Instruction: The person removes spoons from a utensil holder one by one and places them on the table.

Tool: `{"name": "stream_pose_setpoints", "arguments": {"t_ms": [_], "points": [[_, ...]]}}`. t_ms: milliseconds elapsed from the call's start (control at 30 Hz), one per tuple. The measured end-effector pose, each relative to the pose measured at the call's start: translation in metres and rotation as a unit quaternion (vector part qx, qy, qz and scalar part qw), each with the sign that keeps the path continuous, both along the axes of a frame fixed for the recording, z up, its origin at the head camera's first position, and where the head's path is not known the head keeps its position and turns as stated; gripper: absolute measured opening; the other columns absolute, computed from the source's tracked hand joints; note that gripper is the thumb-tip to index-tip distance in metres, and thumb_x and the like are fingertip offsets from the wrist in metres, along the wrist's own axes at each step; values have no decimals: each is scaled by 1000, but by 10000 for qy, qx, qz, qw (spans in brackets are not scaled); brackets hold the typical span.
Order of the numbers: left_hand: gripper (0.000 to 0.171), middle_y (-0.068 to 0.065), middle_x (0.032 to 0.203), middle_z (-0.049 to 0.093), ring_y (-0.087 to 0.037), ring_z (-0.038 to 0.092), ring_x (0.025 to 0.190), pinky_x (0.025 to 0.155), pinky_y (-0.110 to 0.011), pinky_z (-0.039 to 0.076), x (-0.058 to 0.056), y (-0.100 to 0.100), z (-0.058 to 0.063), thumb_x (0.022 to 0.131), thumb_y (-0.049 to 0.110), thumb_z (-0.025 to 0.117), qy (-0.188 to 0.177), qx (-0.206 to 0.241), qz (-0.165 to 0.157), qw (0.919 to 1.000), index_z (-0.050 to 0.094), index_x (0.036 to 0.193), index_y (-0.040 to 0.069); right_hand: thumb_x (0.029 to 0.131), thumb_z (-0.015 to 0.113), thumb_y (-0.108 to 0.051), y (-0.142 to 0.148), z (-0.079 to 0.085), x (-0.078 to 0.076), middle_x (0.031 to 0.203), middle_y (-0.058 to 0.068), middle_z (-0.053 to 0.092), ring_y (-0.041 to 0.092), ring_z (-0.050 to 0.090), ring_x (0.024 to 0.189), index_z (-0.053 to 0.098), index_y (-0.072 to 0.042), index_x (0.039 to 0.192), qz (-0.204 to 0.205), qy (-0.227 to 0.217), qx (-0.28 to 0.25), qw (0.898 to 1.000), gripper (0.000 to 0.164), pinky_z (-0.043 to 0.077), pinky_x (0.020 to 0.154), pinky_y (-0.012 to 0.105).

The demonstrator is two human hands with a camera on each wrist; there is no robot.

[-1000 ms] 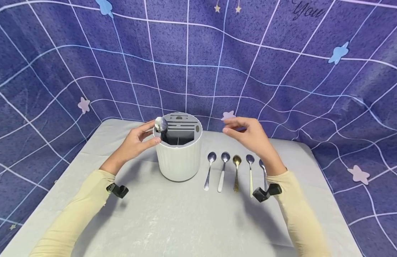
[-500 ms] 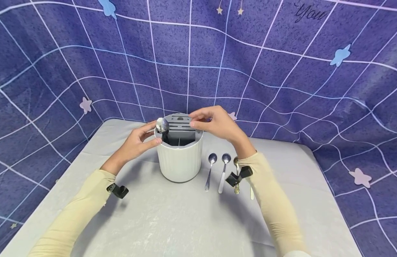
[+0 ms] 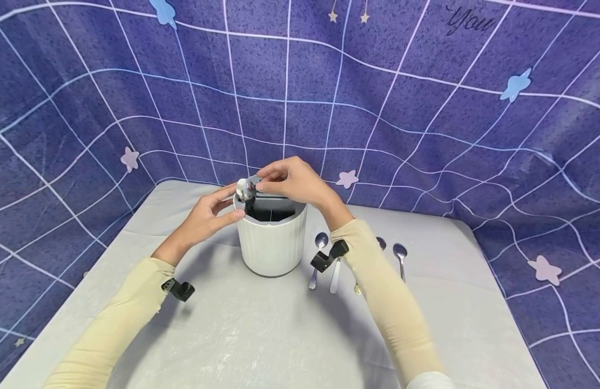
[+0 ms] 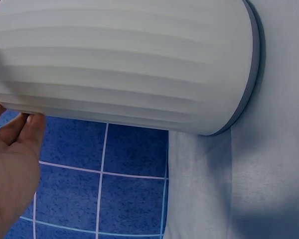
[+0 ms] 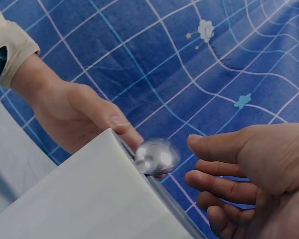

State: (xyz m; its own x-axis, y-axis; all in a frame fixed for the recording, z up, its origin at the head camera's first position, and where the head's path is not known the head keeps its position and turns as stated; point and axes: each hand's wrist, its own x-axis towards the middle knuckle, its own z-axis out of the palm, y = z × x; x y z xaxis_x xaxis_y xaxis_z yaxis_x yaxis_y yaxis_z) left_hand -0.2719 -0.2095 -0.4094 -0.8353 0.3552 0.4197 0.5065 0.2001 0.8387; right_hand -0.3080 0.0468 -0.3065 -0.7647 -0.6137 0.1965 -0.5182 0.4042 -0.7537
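Note:
A white ribbed utensil holder (image 3: 270, 251) with a grey divided top stands on the table. My left hand (image 3: 209, 213) grips its left side at the rim, thumb toward the front and fingers farther back. A spoon stands in the holder's left compartment, its shiny bowl (image 3: 245, 190) up above the rim and its handle hidden inside. My right hand (image 3: 300, 183) is over the holder's top, thumb and fingers slightly bent beside the spoon's bowl. In the right wrist view a gap shows between that bowl (image 5: 157, 157) and the fingertips, and nothing is between them.
Several spoons lie in a row right of the holder, among them a silver one (image 3: 321, 239), a white-handled one (image 3: 335, 278) and one at the far right (image 3: 399, 251). My right sleeve (image 3: 382, 292) covers part of the row. A purple grid-patterned cloth (image 3: 309, 70) hangs behind the table.
My right hand has moved left from above the spoon row to the upright spoon in the holder. My left hand and the holder have stayed in place.

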Motion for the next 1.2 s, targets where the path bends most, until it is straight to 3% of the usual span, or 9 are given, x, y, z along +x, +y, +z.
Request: {"name": "stream_pose_setpoints", "arguments": {"t_ms": [533,900,1200], "points": [[63,-18,161,38,-18,33,149,115,-16,38,1,0,-1,94,-1,68,4,55,-14,10000,43,151,-5,92,79,-25,-20,-6,-4,104,0,78,11,71,96,75,-9,121,93,312,502,9982,34,57,88,22],[63,-18,160,39,-10,36,147,115,-17,38,0,2,-1,94,-2,68,6,93,-77,9999,43,152,-3,91,80,-24,-24,-8,-5,95,-4,76,8,68,86,80,-14,111,20,317,581,9978,22,54,77,23],[63,-17,160,40,-12,35,148,116,-18,38,1,1,0,95,-1,68,14,31,-52,10000,43,152,-2,92,79,-20,-19,-7,0,97,-4,79,6,72,91,79,-12,111,-51,117,471,9988,20,55,90,26]]}}
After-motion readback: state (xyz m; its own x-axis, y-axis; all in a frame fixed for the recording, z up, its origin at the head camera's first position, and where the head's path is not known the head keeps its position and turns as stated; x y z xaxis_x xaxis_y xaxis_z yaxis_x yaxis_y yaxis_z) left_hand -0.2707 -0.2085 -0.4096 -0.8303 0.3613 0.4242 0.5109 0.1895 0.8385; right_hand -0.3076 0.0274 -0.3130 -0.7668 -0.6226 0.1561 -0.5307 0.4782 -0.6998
